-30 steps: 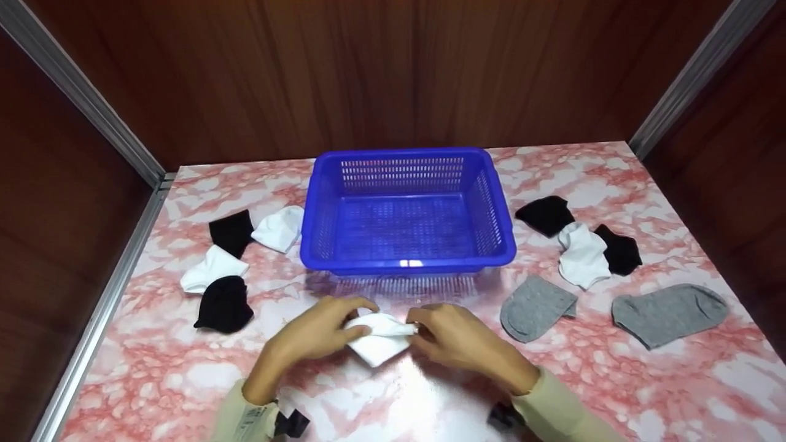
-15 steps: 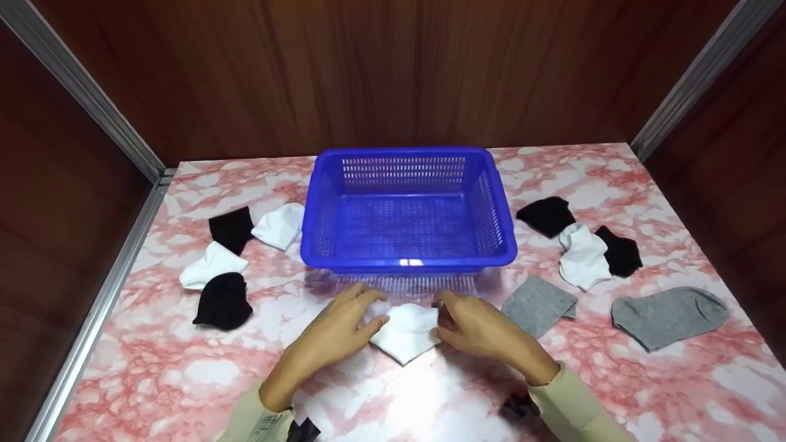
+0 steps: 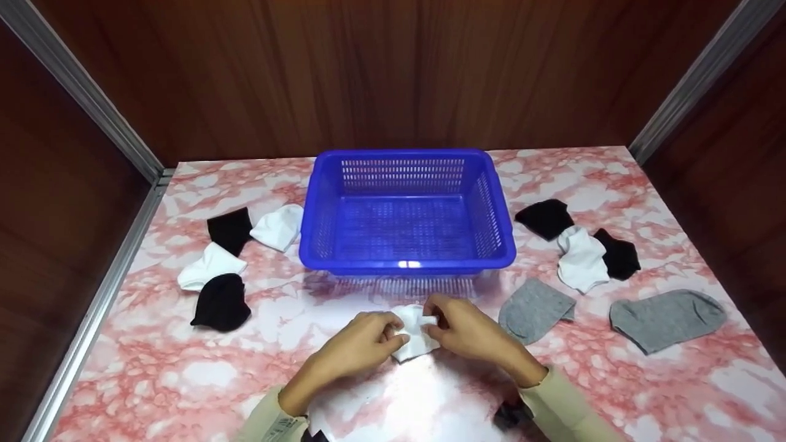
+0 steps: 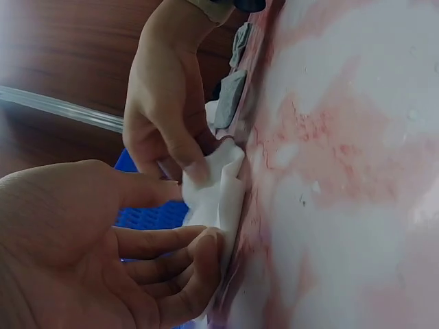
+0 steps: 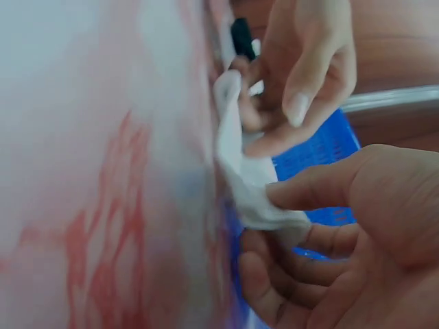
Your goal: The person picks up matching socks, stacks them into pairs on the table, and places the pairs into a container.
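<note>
A white sock [image 3: 412, 350], bunched into a small folded piece, lies on the table in front of the basket, between both hands. My right hand [image 3: 465, 326] pinches its right side between thumb and fingers, lifting a fold there; the right wrist view shows the thumb pressing on the sock cloth [image 5: 250, 202]. At the opposite side, my left hand [image 3: 361, 345] has its thumb and curled fingers at the sock's edge. In the left wrist view the left fingers [image 4: 195, 271] touch the near end of the cloth, and the right hand [image 4: 164, 103] grips the far end.
Behind the hands stands a blue plastic basket [image 3: 405, 265]. On the left lie black socks [image 3: 222, 304] and white socks [image 3: 277, 228]. To the right are more black socks [image 3: 545, 218], a white sock [image 3: 582, 258] and grey socks [image 3: 535, 312]. Wood-patterned panels [image 3: 393, 73] surround the table.
The white sock shifted right and was laid flatter while both hands loosened; now the fingers have closed in on it again, the right hand raising a fold. The left hand moved right.
</note>
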A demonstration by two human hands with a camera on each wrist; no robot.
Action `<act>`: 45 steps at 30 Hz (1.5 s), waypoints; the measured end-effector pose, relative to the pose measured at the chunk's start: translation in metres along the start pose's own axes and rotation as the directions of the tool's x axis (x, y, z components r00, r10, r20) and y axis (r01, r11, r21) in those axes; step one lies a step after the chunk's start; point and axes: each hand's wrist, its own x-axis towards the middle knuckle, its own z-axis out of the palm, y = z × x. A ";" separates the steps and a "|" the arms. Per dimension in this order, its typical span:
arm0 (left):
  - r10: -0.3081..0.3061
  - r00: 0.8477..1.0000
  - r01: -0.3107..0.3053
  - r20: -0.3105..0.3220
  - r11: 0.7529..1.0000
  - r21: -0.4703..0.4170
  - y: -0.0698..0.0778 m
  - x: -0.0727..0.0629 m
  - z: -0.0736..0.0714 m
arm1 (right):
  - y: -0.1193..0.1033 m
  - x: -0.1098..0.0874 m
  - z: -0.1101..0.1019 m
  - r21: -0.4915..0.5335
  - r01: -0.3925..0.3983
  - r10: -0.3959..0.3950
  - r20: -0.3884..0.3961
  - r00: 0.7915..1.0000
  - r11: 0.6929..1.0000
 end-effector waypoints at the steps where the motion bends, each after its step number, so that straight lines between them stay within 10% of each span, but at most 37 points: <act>1: 0.001 1.000 -0.001 0.006 1.000 -0.023 0.001 0.001 0.001 | -0.002 -0.001 -0.001 0.035 0.004 -0.004 -0.005 1.000 0.999; 5: -0.041 0.998 0.050 0.048 0.976 -0.211 0.004 0.006 0.003 | -0.012 -0.003 -0.002 0.160 0.038 -0.032 -0.039 0.999 0.986; 10: -0.095 0.993 0.120 0.077 0.875 -0.468 0.006 0.007 0.006 | -0.021 -0.005 0.002 0.291 0.073 -0.080 0.012 0.997 0.954; 16: -0.095 0.995 0.100 0.036 0.856 -0.508 0.007 0.002 0.003 | -0.016 -0.003 -0.001 0.494 0.022 -0.050 0.045 0.998 0.869; 22: 0.004 0.999 0.017 0.036 0.840 -0.542 0.014 -0.003 -0.010 | 0.000 0.003 -0.004 0.395 0.035 -0.006 -0.073 0.997 0.918; 29: 0.107 0.993 -0.060 0.044 0.799 -0.598 0.021 -0.008 -0.026 | 0.013 0.004 -0.006 0.529 0.023 -0.156 0.207 0.966 0.848; 38: -0.125 0.992 0.094 -0.027 0.857 -0.507 0.008 -0.013 -0.047 | 0.021 0.000 -0.026 0.459 -0.118 0.022 0.210 0.977 0.881; 45: -0.135 0.990 0.142 0.046 0.964 -0.223 -0.005 -0.024 -0.049 | 0.026 -0.001 -0.039 0.384 -0.157 0.113 0.135 0.984 0.910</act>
